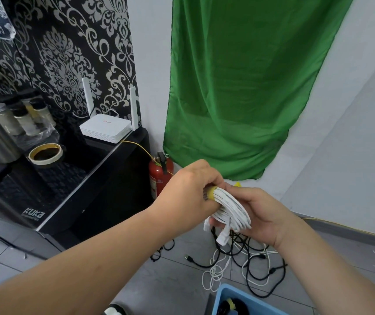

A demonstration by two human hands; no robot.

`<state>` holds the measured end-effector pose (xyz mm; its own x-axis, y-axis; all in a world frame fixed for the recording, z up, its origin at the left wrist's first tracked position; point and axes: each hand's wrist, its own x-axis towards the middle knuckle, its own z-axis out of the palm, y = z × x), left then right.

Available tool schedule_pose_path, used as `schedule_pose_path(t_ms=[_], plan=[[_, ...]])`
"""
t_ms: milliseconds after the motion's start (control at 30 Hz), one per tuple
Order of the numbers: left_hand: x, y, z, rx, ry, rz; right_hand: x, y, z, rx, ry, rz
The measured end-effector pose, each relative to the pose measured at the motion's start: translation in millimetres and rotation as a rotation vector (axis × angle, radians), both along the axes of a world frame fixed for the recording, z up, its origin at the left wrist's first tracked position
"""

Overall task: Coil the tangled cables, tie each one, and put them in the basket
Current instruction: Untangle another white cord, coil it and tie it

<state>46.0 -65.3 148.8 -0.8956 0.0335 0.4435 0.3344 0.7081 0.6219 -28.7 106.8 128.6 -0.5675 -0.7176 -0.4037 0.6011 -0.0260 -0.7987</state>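
Note:
Both hands hold a coiled white flat cable in the air at mid frame. My left hand grips the coil's top, where a yellow tie wraps around it. My right hand cups the coil from below and behind. White plugs dangle under the coil. Below on the grey floor lies a tangle of black and white cables. The blue basket sits at the bottom edge, with a coiled black cable bearing a yellow tie inside it.
A black cabinet stands at the left with a white router, a tape roll and jars on it. A red fire extinguisher stands by the wall. A green cloth hangs behind.

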Motion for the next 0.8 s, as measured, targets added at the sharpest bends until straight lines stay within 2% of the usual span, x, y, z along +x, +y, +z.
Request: schedule_pose_path(t_ms=[200,367,533,800], plan=[[-1.9,0.5,-13.5,-0.080,-0.203,0.011,2.7,-10.1,-9.8,0.267,0.313,-0.208],[-3.5,-0.3,-13.8,-0.047,-0.296,0.029,8.7,-15.9,-11.5,0.379,0.493,-0.212],[-2.7,2.3,-15.6,0.130,-0.492,0.011,10.8,-17.7,-12.9,0.411,0.525,-0.257],[-1.7,-1.8,-6.2,0.313,-0.632,-0.148,6.6,-13.8,-12.0,0.424,0.420,-0.325]])
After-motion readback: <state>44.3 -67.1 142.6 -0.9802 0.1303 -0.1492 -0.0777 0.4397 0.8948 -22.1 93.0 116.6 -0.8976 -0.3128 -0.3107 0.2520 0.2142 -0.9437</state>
